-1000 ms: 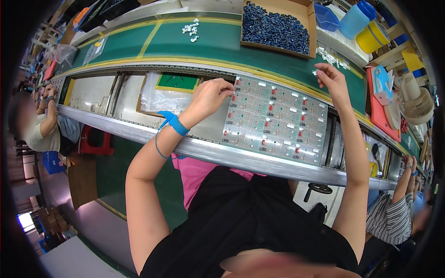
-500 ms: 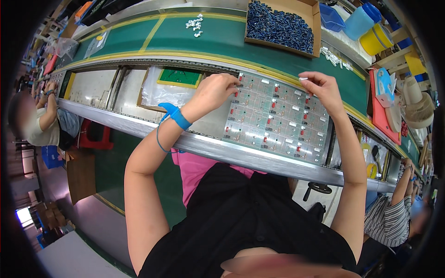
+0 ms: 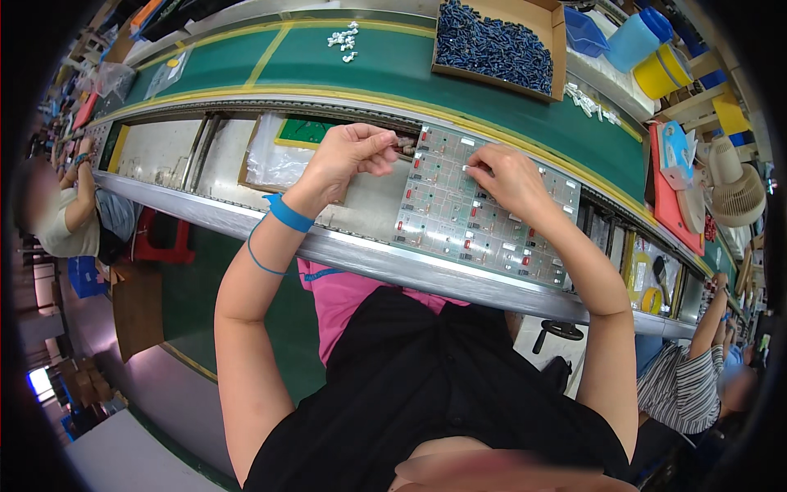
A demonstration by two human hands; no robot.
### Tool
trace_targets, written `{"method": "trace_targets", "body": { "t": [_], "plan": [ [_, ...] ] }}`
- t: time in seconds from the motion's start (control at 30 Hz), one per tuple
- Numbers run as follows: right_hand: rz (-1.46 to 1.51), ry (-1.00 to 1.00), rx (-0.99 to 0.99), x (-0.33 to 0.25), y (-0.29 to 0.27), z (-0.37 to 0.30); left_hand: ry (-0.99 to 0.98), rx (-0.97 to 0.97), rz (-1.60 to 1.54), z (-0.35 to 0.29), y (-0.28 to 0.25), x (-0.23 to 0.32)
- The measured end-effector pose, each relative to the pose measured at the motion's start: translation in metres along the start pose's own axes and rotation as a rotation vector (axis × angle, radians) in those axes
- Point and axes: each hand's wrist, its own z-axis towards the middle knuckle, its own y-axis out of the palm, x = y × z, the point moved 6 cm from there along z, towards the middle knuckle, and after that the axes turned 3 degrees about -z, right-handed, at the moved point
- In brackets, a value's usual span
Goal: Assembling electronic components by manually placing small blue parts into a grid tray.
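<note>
- I have the right hand (image 3: 510,178) pinching a small white part (image 3: 466,168) in its fingers, over the board (image 3: 434,215) toward its far left corner; whether it touches, I can't tell.
- The left hand (image 3: 354,156) is beside the board's left edge, fingers loosely curled; I can't tell if they hold anything.
- The board lies in the track (image 3: 369,252), along the near edge of the green tabletop (image 3: 377,70).
- I judge this as placing; next calls for fine lining-up.
</note>
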Motion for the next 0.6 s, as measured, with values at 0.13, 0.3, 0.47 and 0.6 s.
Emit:
{"method": "trace_targets", "body": {
  "t": [0.13, 0.3, 0.47, 0.6],
  "plan": [
    [-0.058, 0.014, -0.023, -0.002, 0.010, 0.007, 0.010, -0.054, 0.155, -0.003, -0.003, -0.002],
    [-0.043, 0.060, -0.058, -0.002, 0.011, 0.010, 0.096, -0.108, 0.052, -0.006, 0.001, -0.001],
    [-0.068, 0.072, -0.040, -0.002, 0.010, 0.008, 0.110, -0.115, 0.121, -0.003, 0.001, -0.003],
    [0.078, 0.175, -0.076, 0.005, -0.007, 0.007, 0.077, -0.148, 0.120, -0.006, 0.001, -0.009]
  ]
}}
